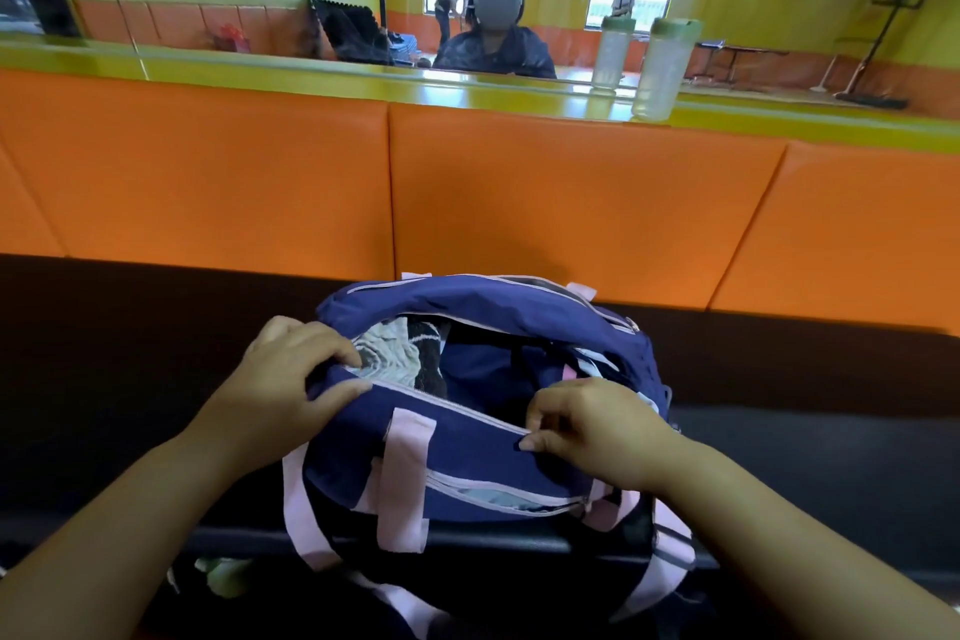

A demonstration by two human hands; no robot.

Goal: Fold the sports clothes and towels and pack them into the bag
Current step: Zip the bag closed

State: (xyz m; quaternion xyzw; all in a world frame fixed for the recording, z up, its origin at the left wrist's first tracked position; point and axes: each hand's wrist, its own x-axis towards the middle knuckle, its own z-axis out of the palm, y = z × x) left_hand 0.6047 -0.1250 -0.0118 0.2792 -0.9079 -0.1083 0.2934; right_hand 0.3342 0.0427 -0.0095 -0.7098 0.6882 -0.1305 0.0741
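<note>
The navy bag [467, 457] with pink straps sits on a dark bench [130, 379], held between both hands. The left hand [291, 379] grips its left end by the open zip; the right hand [592, 426] pinches the near zip edge. Light and dark clothes [395, 353] lie inside, just beyond the left fingers

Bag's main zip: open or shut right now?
Open. The bag gapes at the top, with striped cloth visible inside. The left hand grips its left end; the right hand pinches the near zipper edge.
</note>
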